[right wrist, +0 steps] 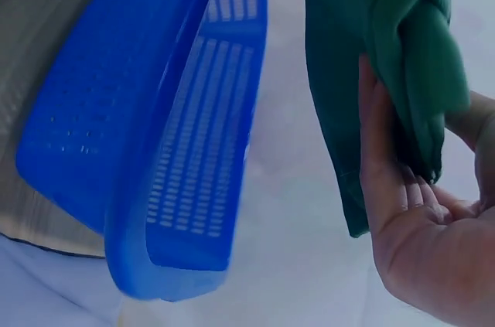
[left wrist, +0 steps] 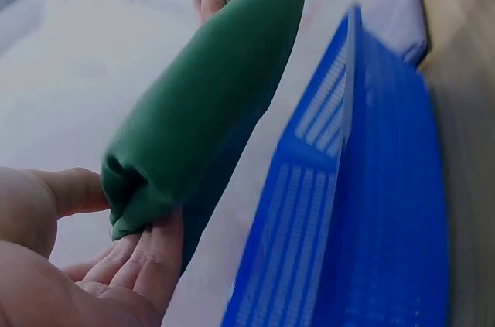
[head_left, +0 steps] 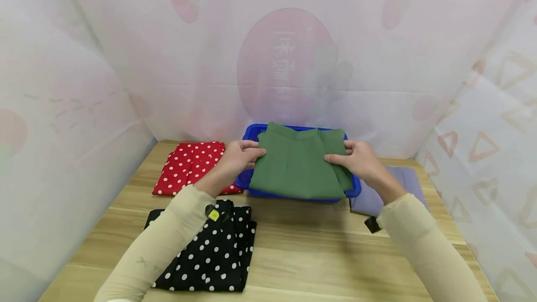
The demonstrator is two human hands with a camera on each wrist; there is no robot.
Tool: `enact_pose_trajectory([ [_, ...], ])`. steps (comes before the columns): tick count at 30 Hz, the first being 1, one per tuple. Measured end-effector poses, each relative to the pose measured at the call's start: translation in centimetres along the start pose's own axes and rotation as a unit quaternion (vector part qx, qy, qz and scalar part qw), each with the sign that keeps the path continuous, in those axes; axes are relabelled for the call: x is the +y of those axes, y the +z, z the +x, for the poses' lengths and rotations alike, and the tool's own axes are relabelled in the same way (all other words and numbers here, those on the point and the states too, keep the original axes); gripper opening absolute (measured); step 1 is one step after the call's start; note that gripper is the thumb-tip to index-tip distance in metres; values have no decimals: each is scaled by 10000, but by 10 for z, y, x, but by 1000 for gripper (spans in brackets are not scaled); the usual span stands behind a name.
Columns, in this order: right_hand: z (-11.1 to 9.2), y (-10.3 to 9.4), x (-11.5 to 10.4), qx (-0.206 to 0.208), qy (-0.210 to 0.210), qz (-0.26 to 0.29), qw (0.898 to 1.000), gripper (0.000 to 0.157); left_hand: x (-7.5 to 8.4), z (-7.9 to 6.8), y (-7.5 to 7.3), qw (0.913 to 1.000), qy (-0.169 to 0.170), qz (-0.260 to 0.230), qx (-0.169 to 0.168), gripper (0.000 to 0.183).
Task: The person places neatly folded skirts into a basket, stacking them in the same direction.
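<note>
A folded green cloth (head_left: 298, 164) is held between both hands, above a blue plastic basket (head_left: 356, 188). My left hand (head_left: 242, 155) grips its left edge, thumb on top and fingers beneath. At the opposite edge my right hand (head_left: 356, 156) pinches it the same way. In the left wrist view the rolled fold of the cloth (left wrist: 193, 103) sits between thumb and fingers, apart from the perforated basket (left wrist: 387, 188). The right wrist view has the layered cloth (right wrist: 394, 56) hanging over the right hand's fingers (right wrist: 379, 157), with the basket (right wrist: 131, 141) beside it.
On the wooden table (head_left: 302, 255), a folded red polka-dot cloth (head_left: 189, 164) lies left of the basket. A black polka-dot cloth (head_left: 214, 255) lies nearer, partly under the left forearm. Right of the basket is a lavender cloth (head_left: 404, 181). Printed white curtains (head_left: 201, 59) enclose the table.
</note>
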State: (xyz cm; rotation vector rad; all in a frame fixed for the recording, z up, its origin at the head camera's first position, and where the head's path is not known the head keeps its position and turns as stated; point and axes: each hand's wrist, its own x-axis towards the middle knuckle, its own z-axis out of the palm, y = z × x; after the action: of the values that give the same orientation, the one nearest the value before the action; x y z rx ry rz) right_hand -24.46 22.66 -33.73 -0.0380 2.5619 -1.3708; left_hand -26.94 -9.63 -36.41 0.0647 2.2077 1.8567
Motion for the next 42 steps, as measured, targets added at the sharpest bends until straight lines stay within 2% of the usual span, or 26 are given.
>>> enact_pose_trajectory([
  [4, 26, 2, 5, 136, 229, -15, 9996, 91, -4, 26, 2, 9998, -10, 75, 203, 49],
  [12, 55, 17, 21, 427, 400, -269, 9979, 86, -24, 62, 11, 9984, -111, 378, 399, 42],
  [20, 71, 35, 34, 489, 417, -188, 9978, 78, -37, 77, 14, 9931, -131, 994, 614, 35],
  [26, 77, 45, 41, 630, 657, -333, 9953, 78, -46, 81, 15, 9894, -270, 1340, 488, 39],
  [28, 78, 48, 43, 688, 706, -442, 9941, 78, -48, 82, 16, 9864, -299, 1554, 443, 19],
  [29, 78, 50, 45, 720, 727, -495, 9935, 77, -49, 83, 17, 9837, -333, 1712, 434, 12],
  [30, 78, 52, 46, 762, 727, -563, 9928, 76, -50, 83, 18, 9807, -355, 1870, 441, 18],
  [31, 79, 54, 48, 805, 736, -637, 9920, 65, -50, 84, 19, 9769, -375, 2056, 447, 29],
  [33, 80, 59, 50, 903, 751, -790, 9899, 28, -52, 84, 22, 9670, -417, 2467, 475, 45],
  [34, 80, 62, 52, 937, 762, -874, 9888, 23, -52, 83, 23, 9609, -447, 2688, 487, 45],
  [36, 80, 67, 53, 974, 807, -1136, 9854, 40, -52, 80, 24, 9470, -467, 3137, 509, 40],
  [37, 79, 68, 52, 970, 846, -1320, 9829, 43, -52, 78, 25, 9397, -484, 3351, 494, 33],
  [39, 75, 70, 51, 872, 950, -1738, 9763, 26, -52, 75, 26, 9292, -602, 3626, 374, 18],
  [40, 74, 70, 51, 776, 1007, -1931, 9729, 22, -51, 73, 26, 9256, -678, 3713, 282, 15],
  [42, 71, 70, 48, 591, 1058, -2307, 9655, 34, -49, 71, 26, 9187, -820, 3863, 60, 30],
])
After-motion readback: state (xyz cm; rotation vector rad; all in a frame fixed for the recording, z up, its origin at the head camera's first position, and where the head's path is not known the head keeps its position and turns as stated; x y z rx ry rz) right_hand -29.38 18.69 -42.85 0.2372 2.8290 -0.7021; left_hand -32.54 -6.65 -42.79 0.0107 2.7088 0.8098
